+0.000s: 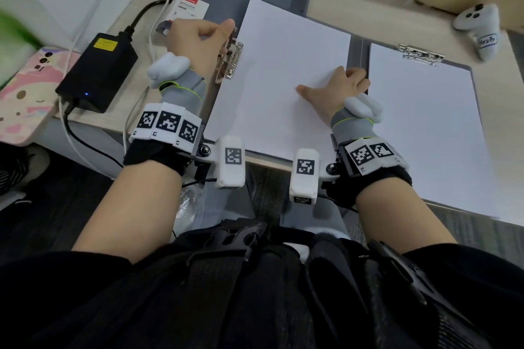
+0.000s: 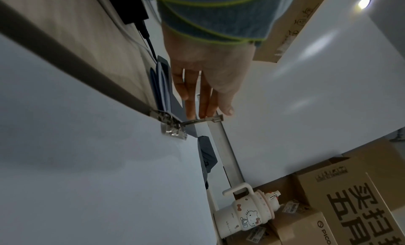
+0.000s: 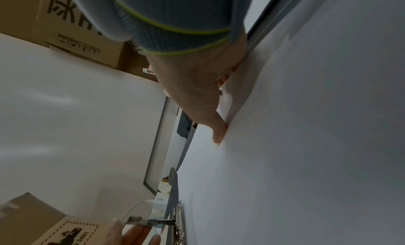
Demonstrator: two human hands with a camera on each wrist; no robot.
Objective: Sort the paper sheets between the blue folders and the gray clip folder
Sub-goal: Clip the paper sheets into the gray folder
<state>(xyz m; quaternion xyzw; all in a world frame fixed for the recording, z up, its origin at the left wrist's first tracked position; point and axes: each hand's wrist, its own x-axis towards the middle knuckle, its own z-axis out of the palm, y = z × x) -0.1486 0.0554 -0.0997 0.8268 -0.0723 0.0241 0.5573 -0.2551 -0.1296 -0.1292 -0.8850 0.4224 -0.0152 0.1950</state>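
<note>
Desk (image 1: 354, 0): gray clip folder (image 1: 357, 51) open.
Left hand (image 1: 198, 42): pinches clip lever (image 2: 203, 121) open.
Right hand (image 1: 337, 88): clamps sheet (image 1: 283, 71) edge, sliding it under.

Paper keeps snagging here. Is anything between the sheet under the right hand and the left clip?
Nothing visible: the sheet reaches right up to the clip, whose lever the left hand holds; the right hand holds the sheet's right edge.
</note>
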